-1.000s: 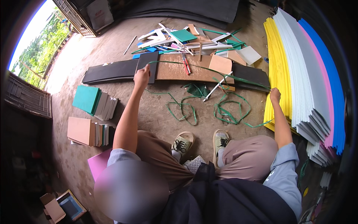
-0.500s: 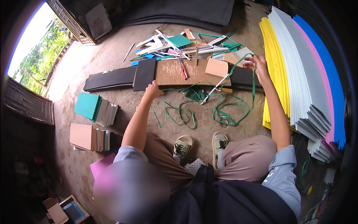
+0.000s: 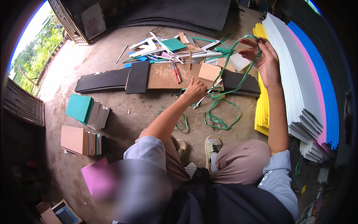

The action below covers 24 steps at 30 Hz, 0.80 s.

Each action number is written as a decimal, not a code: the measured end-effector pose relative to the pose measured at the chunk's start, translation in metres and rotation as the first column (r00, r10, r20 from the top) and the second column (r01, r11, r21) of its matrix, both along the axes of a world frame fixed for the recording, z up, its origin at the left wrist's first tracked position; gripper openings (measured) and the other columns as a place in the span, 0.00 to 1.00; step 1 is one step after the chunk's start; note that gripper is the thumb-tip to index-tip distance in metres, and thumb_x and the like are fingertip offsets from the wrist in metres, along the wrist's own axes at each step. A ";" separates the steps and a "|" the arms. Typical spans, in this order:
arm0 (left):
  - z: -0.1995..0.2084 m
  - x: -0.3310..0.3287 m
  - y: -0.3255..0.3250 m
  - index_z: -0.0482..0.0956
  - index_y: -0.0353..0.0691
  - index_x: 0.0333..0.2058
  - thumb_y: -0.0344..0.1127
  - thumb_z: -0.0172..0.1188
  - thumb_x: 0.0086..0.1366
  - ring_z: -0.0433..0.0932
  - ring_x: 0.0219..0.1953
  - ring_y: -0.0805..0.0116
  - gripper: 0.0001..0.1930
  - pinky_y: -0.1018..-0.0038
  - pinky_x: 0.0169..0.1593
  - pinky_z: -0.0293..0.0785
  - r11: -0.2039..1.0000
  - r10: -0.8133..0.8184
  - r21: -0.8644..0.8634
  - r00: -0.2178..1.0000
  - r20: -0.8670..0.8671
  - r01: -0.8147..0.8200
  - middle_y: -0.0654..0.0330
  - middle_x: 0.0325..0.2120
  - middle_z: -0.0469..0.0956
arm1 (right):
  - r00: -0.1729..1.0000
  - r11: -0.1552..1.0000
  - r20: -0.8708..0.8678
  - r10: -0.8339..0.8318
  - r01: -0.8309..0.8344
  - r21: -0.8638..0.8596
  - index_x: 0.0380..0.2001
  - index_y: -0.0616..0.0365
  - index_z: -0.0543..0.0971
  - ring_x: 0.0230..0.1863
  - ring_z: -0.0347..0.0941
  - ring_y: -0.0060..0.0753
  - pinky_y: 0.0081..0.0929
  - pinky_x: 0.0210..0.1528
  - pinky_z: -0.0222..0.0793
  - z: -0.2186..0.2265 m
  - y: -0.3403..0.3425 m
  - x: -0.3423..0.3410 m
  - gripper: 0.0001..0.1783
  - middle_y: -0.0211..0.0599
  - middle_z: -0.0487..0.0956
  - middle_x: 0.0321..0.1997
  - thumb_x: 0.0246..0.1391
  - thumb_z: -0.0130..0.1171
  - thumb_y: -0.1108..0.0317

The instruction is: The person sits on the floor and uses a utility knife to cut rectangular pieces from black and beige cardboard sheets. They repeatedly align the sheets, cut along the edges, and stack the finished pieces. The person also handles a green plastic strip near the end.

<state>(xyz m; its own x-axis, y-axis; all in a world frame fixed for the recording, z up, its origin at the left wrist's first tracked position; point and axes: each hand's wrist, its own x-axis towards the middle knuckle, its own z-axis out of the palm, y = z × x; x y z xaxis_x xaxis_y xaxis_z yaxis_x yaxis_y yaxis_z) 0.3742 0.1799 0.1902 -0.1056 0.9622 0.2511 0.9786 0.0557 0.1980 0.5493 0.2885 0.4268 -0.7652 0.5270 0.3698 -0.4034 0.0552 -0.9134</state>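
Observation:
Raised at the right, my right hand [image 3: 267, 61] holds a long green plastic strap [image 3: 242, 83], which loops over its partly spread fingers. From there the strap hangs toward the floor and lies in loose coils near my feet. My left hand [image 3: 195, 90] is at the near edge of a worn brown board [image 3: 161, 76], index finger stretched and the other fingers bent round the strap; their exact grip is partly hidden. On the board lie a red cutter knife [image 3: 176, 72] and a tan foam block [image 3: 209, 71]. A black sheet [image 3: 137, 77] covers its left part.
Beyond the board is a heap of foam offcuts [image 3: 164, 48]. Tall stacks of yellow sheets [image 3: 262, 108] and white sheets [image 3: 289, 86] stand at the right. Green-topped blocks [image 3: 79, 107], tan-topped blocks [image 3: 72, 139] and a pink sheet [image 3: 93, 172] are at the left.
My left hand has moved right, from beside the black sheet to the middle of the board's near edge. My right hand has risen, lifting the strap higher.

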 end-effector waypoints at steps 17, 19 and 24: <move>0.083 -0.003 -0.044 0.71 0.40 0.28 0.37 0.50 0.58 0.74 0.20 0.53 0.07 0.61 0.24 0.68 0.995 -0.005 0.103 0.989 0.151 -0.011 0.52 0.15 0.72 | 0.863 0.252 0.410 -0.294 -0.344 0.905 0.52 0.53 0.60 0.57 0.57 0.41 0.43 0.59 0.49 -0.152 -0.011 -0.043 0.28 0.41 0.63 0.54 0.44 0.51 0.73; 0.087 -0.004 -0.045 0.71 0.39 0.28 0.37 0.51 0.57 0.74 0.21 0.52 0.07 0.61 0.25 0.68 0.998 0.006 0.053 0.988 0.151 -0.014 0.52 0.17 0.73 | 0.816 0.366 0.523 -0.247 -0.421 0.830 0.44 0.56 0.67 0.49 0.65 0.43 0.39 0.52 0.58 -0.163 -0.009 -0.043 0.18 0.43 0.71 0.45 0.46 0.48 0.73; 0.089 -0.037 -0.066 0.71 0.37 0.26 0.39 0.50 0.58 0.73 0.23 0.51 0.10 0.60 0.25 0.67 0.958 0.148 0.218 0.973 0.176 -0.185 0.50 0.18 0.73 | 0.860 0.496 0.365 -0.356 -0.157 0.854 0.27 0.61 0.73 0.33 0.73 0.49 0.38 0.35 0.68 -0.180 0.046 -0.027 0.08 0.46 0.76 0.26 0.49 0.44 0.72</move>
<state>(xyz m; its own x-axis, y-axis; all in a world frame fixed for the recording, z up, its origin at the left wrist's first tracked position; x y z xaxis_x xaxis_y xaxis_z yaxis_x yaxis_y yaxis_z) 0.3376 0.1138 0.2794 -0.3153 0.8448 0.4324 0.9152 0.1501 0.3741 0.5219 0.3341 0.2467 -0.9206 0.2404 0.3078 0.0870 0.8946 -0.4384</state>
